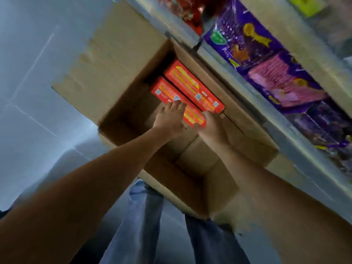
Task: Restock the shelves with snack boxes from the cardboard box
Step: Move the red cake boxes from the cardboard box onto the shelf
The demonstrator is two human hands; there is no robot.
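Red card under the fingertips: left hand (169, 119) lies flat, fingers straight and close together on the near snack box (167, 93). Right hand (211, 124) is at its near end, finger curl too blurred to tell. Second snack box (192, 88) sits just beside; both lie flat at the far end of the cardboard box (129, 103), next to the shelves (282, 134). Probably light, stiff and glossy with crushable corners; grip the long edges.

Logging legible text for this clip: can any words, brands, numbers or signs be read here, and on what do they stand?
None can be read; all print is motion-blurred.
red snack boxes in the cardboard box: square codes and yellow bands, lettering unreadable.
purple packs on the shelf: yellow and green shapes, no legible words.
yellow pack: too blurred.
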